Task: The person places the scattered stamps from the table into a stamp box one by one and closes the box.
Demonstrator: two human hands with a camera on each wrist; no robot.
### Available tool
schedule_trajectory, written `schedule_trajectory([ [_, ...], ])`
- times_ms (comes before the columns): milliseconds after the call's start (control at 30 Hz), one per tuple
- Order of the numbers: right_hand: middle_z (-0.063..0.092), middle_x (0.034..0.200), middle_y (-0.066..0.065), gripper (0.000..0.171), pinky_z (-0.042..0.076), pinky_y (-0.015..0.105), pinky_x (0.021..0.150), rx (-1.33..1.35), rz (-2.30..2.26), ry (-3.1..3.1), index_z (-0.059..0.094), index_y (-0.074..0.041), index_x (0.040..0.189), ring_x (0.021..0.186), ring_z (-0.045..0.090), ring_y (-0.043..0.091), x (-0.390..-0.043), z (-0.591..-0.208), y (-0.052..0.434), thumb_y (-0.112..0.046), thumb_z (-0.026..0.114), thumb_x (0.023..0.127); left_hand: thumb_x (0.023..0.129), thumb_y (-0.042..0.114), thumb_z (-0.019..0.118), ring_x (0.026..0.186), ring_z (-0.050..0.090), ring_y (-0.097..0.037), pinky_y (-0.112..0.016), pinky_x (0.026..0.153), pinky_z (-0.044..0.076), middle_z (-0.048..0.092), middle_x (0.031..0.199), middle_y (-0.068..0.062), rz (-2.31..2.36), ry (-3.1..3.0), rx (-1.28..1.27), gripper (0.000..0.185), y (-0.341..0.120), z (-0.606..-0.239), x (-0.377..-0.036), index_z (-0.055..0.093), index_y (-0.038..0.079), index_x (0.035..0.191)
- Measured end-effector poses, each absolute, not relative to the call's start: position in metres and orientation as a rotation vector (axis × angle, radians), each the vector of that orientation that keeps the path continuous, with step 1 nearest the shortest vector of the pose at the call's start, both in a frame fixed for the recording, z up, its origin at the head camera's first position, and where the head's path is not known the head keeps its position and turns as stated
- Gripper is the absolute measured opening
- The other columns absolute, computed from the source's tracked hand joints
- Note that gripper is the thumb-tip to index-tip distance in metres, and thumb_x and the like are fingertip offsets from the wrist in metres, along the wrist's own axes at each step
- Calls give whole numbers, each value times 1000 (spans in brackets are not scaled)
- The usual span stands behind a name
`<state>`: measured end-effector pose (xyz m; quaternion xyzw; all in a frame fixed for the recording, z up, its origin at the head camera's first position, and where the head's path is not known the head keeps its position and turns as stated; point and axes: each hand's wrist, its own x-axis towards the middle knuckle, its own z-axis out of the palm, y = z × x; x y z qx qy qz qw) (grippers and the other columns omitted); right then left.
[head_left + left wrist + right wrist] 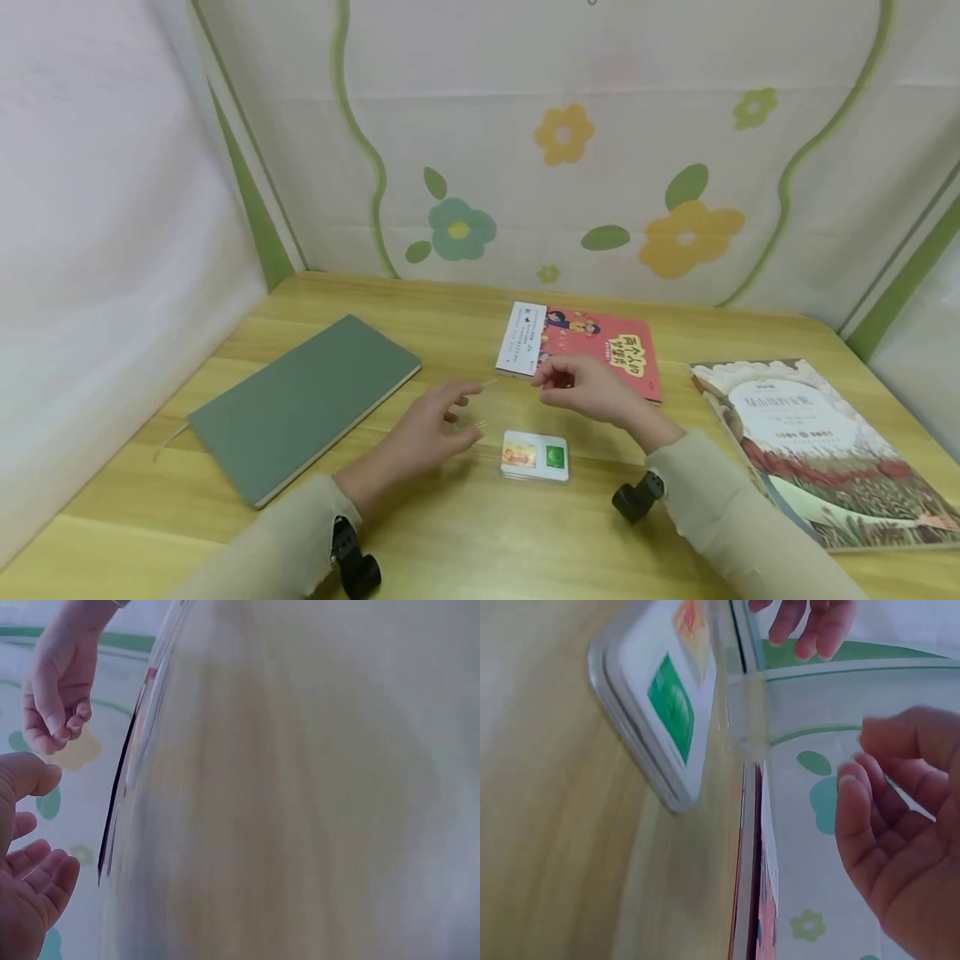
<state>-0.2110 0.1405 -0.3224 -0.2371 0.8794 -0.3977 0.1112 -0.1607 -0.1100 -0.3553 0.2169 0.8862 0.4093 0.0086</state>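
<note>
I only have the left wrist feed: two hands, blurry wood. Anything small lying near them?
Observer: Yes. The head view shows a small white rectangular item, printed in orange-yellow and green, lying flat on the table.
Operator: Is either one touching it?
Observer: Neither. In the head view, both the left hand and the right hand are apart from it.
Operator: What's at the far right, outside my frame?
Observer: An illustrated book, lying flat with its cover up.
</note>
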Motion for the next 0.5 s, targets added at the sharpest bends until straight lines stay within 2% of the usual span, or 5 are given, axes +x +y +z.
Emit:
schedule_trajectory([
  [200,63,100,11,25,48,30,78,-926,-996,2550,65,-6,108,86,54,16,-229,-322,131,-11,65,84,80,12,71,102,56,-27,-38,81,51,51,128,-8,1265,2808,547,54,-125,-355,-168,50,9,130],
  [367,62,102,7,37,48,29,79,-992,-845,2507,61,-9,118,88,55,15,-244,-329,123,-12,68,82,79,14,72,108,53,-26,-41,84,48,50,128,-7,1243,2791,510,58,-131,-357,-173,49,8,132],
  [500,59,99,3,49,47,27,76,-982,-731,2497,57,-10,126,83,54,13,-251,-337,115,-12,71,79,78,16,74,109,51,-25,-41,86,46,51,127,-7,1229,2780,476,60,-132,-361,-176,49,9,132],
])
